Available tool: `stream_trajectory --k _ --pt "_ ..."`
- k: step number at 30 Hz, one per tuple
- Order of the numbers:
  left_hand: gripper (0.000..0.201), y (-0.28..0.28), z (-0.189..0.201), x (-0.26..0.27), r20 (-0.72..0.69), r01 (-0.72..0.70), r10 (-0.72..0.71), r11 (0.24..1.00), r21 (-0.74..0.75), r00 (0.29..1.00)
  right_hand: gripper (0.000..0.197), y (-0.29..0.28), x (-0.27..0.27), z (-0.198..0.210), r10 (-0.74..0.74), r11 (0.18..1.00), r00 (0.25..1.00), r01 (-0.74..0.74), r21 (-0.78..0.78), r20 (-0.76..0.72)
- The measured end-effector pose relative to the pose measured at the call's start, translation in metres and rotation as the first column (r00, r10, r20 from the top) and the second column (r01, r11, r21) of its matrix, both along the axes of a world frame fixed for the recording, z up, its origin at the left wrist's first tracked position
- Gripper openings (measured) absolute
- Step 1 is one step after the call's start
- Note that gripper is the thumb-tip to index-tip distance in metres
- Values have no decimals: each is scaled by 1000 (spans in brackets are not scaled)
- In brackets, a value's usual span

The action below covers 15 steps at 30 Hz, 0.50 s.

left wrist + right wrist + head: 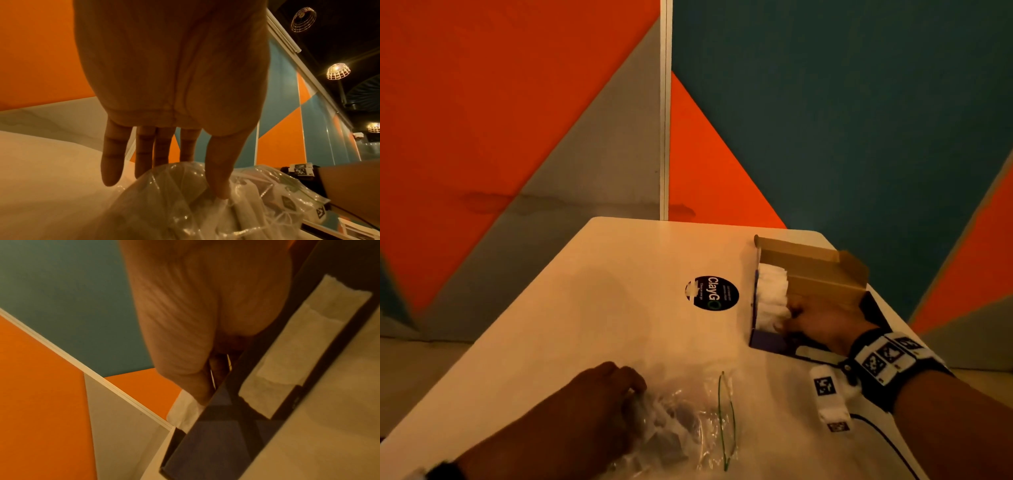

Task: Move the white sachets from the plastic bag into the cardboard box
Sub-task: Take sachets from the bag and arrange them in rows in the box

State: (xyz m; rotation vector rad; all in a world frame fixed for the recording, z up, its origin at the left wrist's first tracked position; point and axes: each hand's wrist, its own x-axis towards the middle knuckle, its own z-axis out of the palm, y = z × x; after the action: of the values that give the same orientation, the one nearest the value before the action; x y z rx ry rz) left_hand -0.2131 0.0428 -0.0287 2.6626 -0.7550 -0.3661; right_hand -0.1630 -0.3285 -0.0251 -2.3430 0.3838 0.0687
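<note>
The white table carries everything. At its far right the cardboard box lies open, white sachets packed in its left side; the right hand reaches in, fingers hidden, so I cannot tell its grip. It should tuck sachets flat. The left hand pinches the crumpled plastic bag. A black sticker and a tagged cable lie nearby
</note>
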Motion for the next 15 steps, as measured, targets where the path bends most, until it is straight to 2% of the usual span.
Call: stream_trajectory --k 2,4,7,9,12,15 --pt "33 -2 1 0 -11 -19 19 1000 -15 1000 6 0 3 -3 22 999 1000 -22 -48 -8" --pt "28 -4 3 -1 -39 -25 24 1000 -13 999 5 0 6 -5 28 997 1000 -28 -76 -9" --pt "33 -2 4 5 -100 -31 27 999 -32 995 12 2 10 -8 -3 997 1000 5 -76 26" --pt "29 -4 8 7 -104 -16 17 1000 3 994 15 2 13 -10 -30 997 998 33 -70 53" --pt "38 -6 9 4 -87 8 -4 999 54 996 17 0 13 -14 -63 993 996 69 -93 61" --pt "27 -9 9 -1 -110 -61 60 998 -8 992 28 -3 12 -16 -95 990 992 103 -99 79"
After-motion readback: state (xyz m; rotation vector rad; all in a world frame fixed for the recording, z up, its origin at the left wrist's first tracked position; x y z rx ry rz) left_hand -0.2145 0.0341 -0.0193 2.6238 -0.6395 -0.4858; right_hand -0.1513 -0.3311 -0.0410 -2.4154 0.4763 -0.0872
